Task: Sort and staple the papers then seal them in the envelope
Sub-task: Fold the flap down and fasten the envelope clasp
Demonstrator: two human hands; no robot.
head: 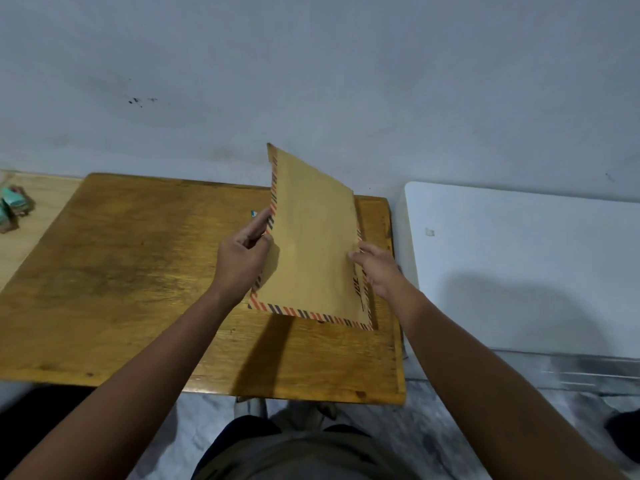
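A brown envelope (313, 244) with a red and dark striped border is lifted above the wooden table (121, 271), its far end tilted up toward the wall. My left hand (244, 263) grips its left edge, fingers curled round it. My right hand (377, 270) pinches the right edge near some dark printed lettering. No loose papers or stapler show; whatever lies under the envelope is hidden. A small teal thing (254, 213) peeks out beside my left fingers.
A white table (519, 271) stands close on the right. At the far left, teal and brown small boxes (12, 209) sit on a lighter surface. A grey wall rises right behind the tables. My legs and the marbled floor are below the front edge.
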